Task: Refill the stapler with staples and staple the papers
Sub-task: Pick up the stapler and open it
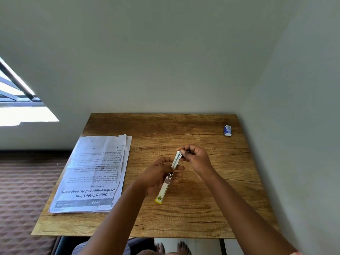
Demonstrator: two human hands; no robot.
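Above the middle of the wooden table, my left hand grips a small stapler that is swung open, its white lid with a yellow-green tip pointing toward me. The metal staple channel sticks up and away. My right hand pinches the far end of that channel; whether staples sit between the fingers is hidden. A stack of printed papers lies flat on the table's left side, apart from both hands.
A small blue-and-white staple box lies near the table's far right corner by the wall. Walls bound the table at the back and right. A window is at upper left, patterned floor at left, and bare feet show under the near edge.
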